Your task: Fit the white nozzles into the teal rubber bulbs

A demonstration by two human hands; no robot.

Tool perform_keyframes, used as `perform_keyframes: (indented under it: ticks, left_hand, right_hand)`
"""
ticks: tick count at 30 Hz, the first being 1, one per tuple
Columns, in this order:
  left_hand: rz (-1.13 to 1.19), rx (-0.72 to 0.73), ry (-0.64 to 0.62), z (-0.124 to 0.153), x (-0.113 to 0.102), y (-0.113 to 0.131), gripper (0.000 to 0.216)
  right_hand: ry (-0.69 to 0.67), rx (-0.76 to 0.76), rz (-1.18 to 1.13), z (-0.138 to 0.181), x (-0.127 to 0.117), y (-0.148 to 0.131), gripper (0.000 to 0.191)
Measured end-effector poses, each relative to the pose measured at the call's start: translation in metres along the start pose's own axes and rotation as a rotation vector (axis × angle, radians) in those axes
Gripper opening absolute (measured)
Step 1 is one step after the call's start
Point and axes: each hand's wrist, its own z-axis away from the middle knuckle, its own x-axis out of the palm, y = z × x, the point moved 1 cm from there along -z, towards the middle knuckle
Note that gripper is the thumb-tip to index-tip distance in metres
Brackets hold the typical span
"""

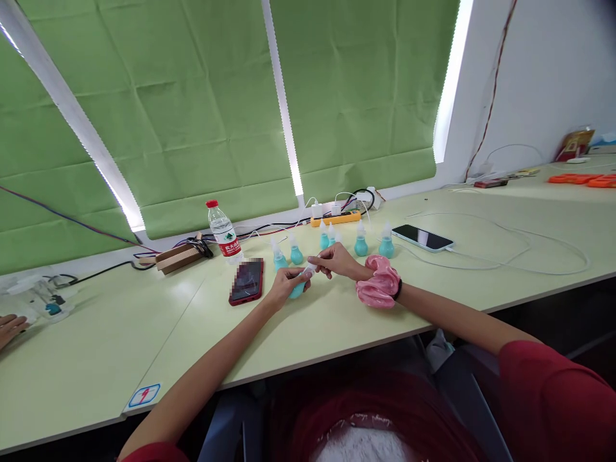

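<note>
My left hand (285, 284) is closed around a teal bulb nasal aspirator (297, 291), tilted up to the right just above the table. At its translucent nozzle end my right hand (337, 262) is closed in a pinch on the tip; the fingers partly hide it. More aspirators of the same kind stand upright behind my hands: one (280, 258) and another (296, 253) at the left, a close pair with a front one (332, 236), then one (360, 242) and one (386, 245) at the right. A pink scrunchie (379, 282) circles my right wrist.
Left of my hands lie a red-cased phone (247, 281) and a water bottle (224, 232). A cardboard box (179, 258) sits among cables. Behind is a yellow power strip (335, 220); at right, a charging phone (422, 237). Another person's hand (10, 328) rests far left.
</note>
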Motion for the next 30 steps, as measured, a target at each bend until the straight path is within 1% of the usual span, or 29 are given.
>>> perform_keyframes:
  ticks: [4, 8, 10, 12, 16, 20, 23, 26, 28, 30]
  left_hand:
    - [-0.263, 0.111, 0.133, 0.001, 0.005, 0.005, 0.039]
    - [-0.395, 0.152, 0.282, 0.000, 0.008, 0.002, 0.039]
    - [-0.390, 0.159, 0.293, 0.000, 0.008, 0.001, 0.039]
    - [-0.338, 0.169, 0.270, 0.000, 0.008, 0.003, 0.038]
    - [-0.261, 0.192, 0.234, 0.002, 0.009, 0.007, 0.036]
    - [-0.335, 0.230, 0.287, 0.005, 0.012, 0.006, 0.035]
    - [-0.437, 0.262, 0.328, 0.004, 0.013, 0.004, 0.035]
    - [-0.468, 0.286, 0.379, 0.000, 0.012, 0.003, 0.038]
    - [-0.456, 0.321, 0.412, -0.002, 0.010, 0.002, 0.043]
    - [-0.460, 0.358, 0.424, -0.003, 0.007, 0.001, 0.046]
  right_hand:
    - [0.011, 0.012, -0.038, -0.001, -0.002, 0.003, 0.042]
    - [0.016, 0.078, -0.129, -0.001, -0.002, 0.003, 0.043]
    - [0.014, 0.118, -0.162, -0.001, -0.002, 0.001, 0.042]
    - [0.023, 0.138, -0.188, 0.000, -0.002, -0.002, 0.042]
    - [0.051, 0.102, -0.165, 0.000, 0.000, -0.007, 0.043]
    - [0.113, 0.076, -0.037, -0.001, 0.003, -0.006, 0.047]
    - [0.103, 0.017, 0.113, -0.005, 0.001, -0.009, 0.048]
    - [0.118, -0.123, 0.361, -0.018, -0.010, -0.024, 0.047]
    - [0.164, -0.257, 0.558, -0.033, -0.019, -0.041, 0.046]
    - [0.193, -0.343, 0.769, -0.052, -0.026, -0.056, 0.043]
